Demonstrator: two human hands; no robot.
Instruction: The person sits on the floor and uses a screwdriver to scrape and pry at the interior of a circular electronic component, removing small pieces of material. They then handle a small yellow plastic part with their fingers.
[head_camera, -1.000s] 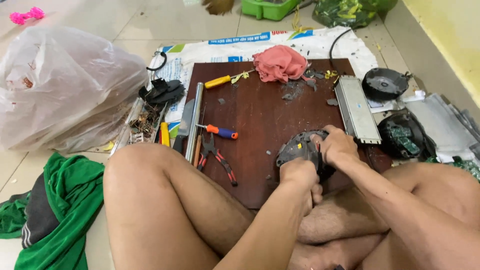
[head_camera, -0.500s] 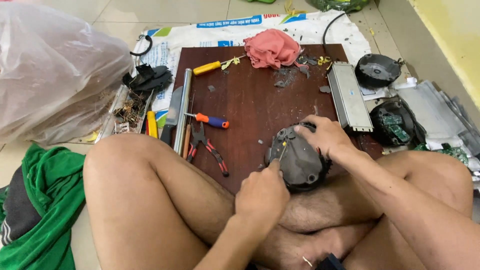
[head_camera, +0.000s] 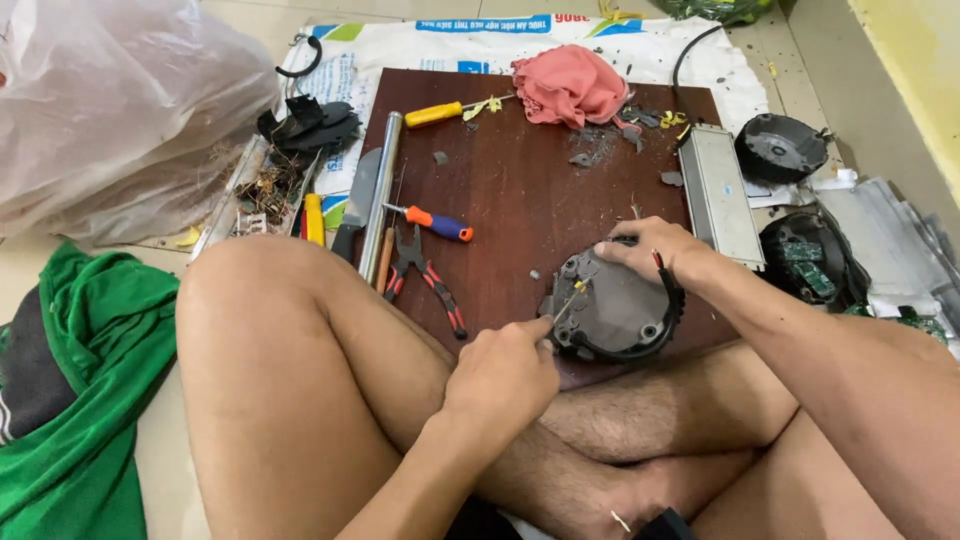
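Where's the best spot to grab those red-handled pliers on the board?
Probably by the two red handles of the pliers, coming from above: they lie flat on the brown board, handles splayed toward the person's knee, jaws pointing away beside the orange-and-blue screwdriver.

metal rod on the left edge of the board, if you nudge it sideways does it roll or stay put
The metal rod looks round and smooth, so a sideways push would probably roll it. It likely would not go far: a knife lies along its left side, and pliers lie to its right. It appears straight and rigid, so it should lift without sagging, probably heavy for its width.
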